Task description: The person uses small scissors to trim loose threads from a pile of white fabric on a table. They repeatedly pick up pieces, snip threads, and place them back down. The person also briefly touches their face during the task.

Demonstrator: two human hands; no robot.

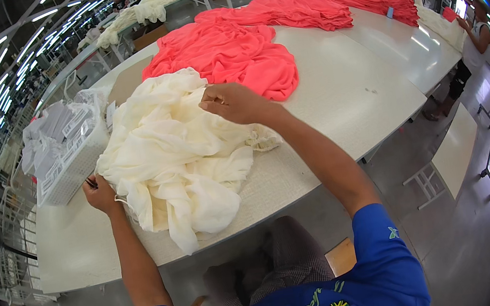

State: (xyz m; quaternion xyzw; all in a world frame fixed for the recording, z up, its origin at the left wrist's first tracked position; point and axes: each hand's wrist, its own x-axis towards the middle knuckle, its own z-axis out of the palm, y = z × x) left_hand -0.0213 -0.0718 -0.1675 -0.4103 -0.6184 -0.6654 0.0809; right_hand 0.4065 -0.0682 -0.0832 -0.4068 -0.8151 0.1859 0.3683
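A rumpled cream fabric garment (170,149) lies heaped on the table before me, its lower folds hanging near the front edge. A gathered part (264,137) sticks out on its right side. My left hand (101,194) is at the heap's left edge, closed around a small dark tool (91,183) whose kind is mostly hidden by the fingers. Over the heap's upper right is my right hand (233,102), palm down with curled fingers and thumb close together. Whether it pinches the cream cloth cannot be told.
A white perforated plastic basket (75,168) of printed labels (78,121) stands at the left. Behind the cream heap lie coral fabric (222,53) and more coral stacks (291,10) along the pale table (334,90). A person (474,39) stands at the far right, near a small side table (456,153).
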